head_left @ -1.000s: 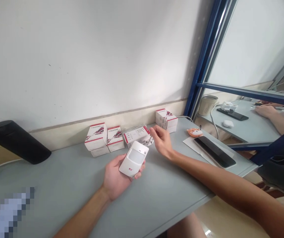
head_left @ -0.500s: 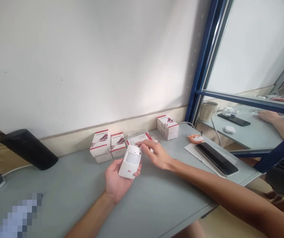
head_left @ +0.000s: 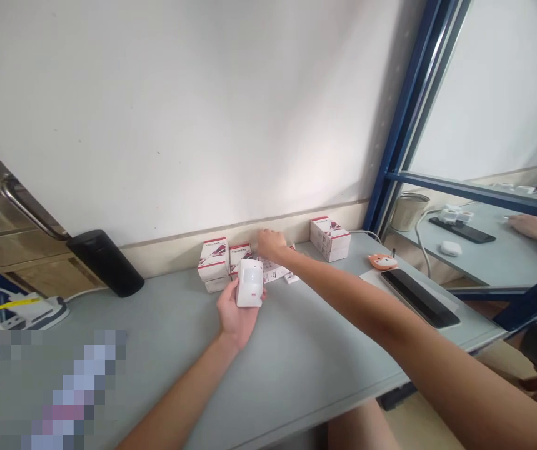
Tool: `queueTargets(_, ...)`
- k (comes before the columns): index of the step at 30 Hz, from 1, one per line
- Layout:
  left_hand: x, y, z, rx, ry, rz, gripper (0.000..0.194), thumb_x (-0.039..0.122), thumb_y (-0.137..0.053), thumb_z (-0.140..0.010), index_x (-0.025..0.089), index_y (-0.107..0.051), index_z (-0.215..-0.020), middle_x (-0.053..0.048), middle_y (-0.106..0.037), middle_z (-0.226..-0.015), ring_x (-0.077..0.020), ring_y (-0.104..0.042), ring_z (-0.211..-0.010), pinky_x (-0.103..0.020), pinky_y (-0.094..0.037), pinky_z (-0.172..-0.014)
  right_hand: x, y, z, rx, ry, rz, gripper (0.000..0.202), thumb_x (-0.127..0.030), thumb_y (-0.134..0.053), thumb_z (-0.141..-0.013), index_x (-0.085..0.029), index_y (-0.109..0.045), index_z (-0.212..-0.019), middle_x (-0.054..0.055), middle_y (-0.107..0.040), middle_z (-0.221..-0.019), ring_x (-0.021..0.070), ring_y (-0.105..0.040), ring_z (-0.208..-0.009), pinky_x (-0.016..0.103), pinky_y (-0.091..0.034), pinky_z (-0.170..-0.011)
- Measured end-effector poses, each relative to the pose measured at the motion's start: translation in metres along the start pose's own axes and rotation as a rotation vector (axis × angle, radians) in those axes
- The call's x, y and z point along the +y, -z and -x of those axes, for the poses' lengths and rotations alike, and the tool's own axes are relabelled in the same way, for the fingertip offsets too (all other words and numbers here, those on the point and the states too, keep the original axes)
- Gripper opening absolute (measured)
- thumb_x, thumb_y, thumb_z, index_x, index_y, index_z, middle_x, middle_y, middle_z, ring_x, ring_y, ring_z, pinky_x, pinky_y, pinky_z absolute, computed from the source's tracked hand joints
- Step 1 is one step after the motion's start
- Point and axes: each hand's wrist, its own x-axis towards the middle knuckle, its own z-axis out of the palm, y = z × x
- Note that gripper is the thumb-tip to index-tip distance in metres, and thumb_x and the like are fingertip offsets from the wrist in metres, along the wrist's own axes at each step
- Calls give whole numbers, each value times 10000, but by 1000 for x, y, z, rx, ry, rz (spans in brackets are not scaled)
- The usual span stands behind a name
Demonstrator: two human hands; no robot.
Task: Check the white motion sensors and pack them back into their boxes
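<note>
A white motion sensor (head_left: 250,284) with a curved lens rests upright in my left hand (head_left: 236,319), its front towards me and my fingers wrapped round its back and sides. My right hand (head_left: 272,244) is stretched to the back of the table, near the wall, above an opened red-and-white box (head_left: 272,272). Its fingers curl downward, and whatever may be in them is hidden. To the left of that hand stand a small stack of red-and-white boxes (head_left: 214,262) and another such box (head_left: 240,252), partly covered by the sensor.
Further right are stacked boxes (head_left: 330,239), an orange animal-shaped item (head_left: 383,260) and a phone (head_left: 421,297). A black cylinder (head_left: 106,262) leans at the back left, near a power strip (head_left: 38,307). A blue frame (head_left: 397,137) bounds the right; a person's hand (head_left: 531,226) shows beyond it.
My right hand has left the top of the sensor and reached back to the boxes by the wall. The sensor stays in my left hand, now more upright. The view has shifted left.
</note>
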Motion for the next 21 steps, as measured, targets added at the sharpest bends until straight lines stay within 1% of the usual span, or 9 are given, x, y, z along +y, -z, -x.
queueTargets(2, 3, -3, 2, -7, -10, 1, 327, 276, -622, -886, 108, -718, -1149, -156, -754, -1023, -244, -722, -776, -333, -555, -627, 4, -1, 12, 55, 22, 6, 209, -150, -522, -1019, -149, -702, -1125, 162, -755, -1145, 278, -716, -1061, 366, -504, -902)
queueTargets(5, 5, -6, 4, -22, 8, 3, 329, 293, -623, -899, 112, -709, -1159, -164, -752, -1028, -245, -714, -774, -337, -552, -634, 17, 1, 46, 189, 78, 1, 345, -265, -347, -1130, -216, -660, -1266, 117, -706, -1307, 246, -654, -1208, 351, -468, -980)
queueTargets(6, 5, -7, 5, -32, 21, -4, 340, 301, -625, -905, 114, -704, -1178, -164, -751, -1032, -248, -712, -782, -341, -553, -642, 23, 1, 59, 240, 103, -10, 361, -317, -327, -1144, -239, -654, -1276, 98, -701, -1307, 225, -647, -1209, 328, -471, -960)
queueTargets(7, 4, -7, 6, -45, 32, -18, 354, 311, -625, -912, 116, -697, -1199, -161, -748, -1029, -250, -709, -784, -346, -553, -650, 29, 0, 71, 336, 151, -62, 350, -345, -348, -1144, -244, -672, -1233, 89, -715, -1249, 208, -665, -1150, 304, -482, -894)
queueTargets(10, 0, -6, 10, -102, 23, -117, 395, 340, -619, -939, 132, -675, -1270, -136, -738, -1016, -242, -689, -785, -349, -546, -680, 47, -7, 102, 494, 250, -179, 298, -354, -424, -1125, -248, -702, -1129, 85, -732, -1133, 191, -684, -1019, 283, -484, -768)
queueTargets(13, -3, -5, 13, -184, 0, -261, 441, 365, -603, -970, 178, -641, -1368, -98, -724, -1008, -224, -666, -802, -334, -530, -724, 59, -14, 117, 508, 286, -228, 283, -328, -448, -1112, -248, -716, -1069, 88, -747, -1065, 201, -683, -953, 298, -487, -744)
queueTargets(16, -5, -4, 16, -241, -13, -385, 455, 391, -595, -986, 184, -650, -1387, -88, -714, -966, -217, -640, -809, -326, -515, -765, 63, -17, 121, 517, 241, -338, 246, -319, -481, -1094, -251, -710, -1033, 74, -751, -1038, 183, -684, -886, 293, -492, -709)
queueTargets(19, -7, -4, 19, -259, -27, -473, 454, 419, -604, -992, 177, -688, -1367, -95, -713, -955, -215, -614, -813, -326, -509, -794, 62, -17, 123, 557, 244, -443, 204, -308, -508, -1075, -252, -693, -1011, 56, -746, -992, 168, -685, -856, 283, -495, -682)
queueTargets(21, -9, -2, 20, -250, -37, -517, 480, 438, -617, -992, 192, -684, -1398, -101, -719, -1018, -217, -605, -845, -320, -511, -797, 61, -17, 125, 576, 283, -482, 174, -289, -519, -1066, -252, -679, -1008, 48, -741, -960, 167, -685, -847, 285, -497, -679)
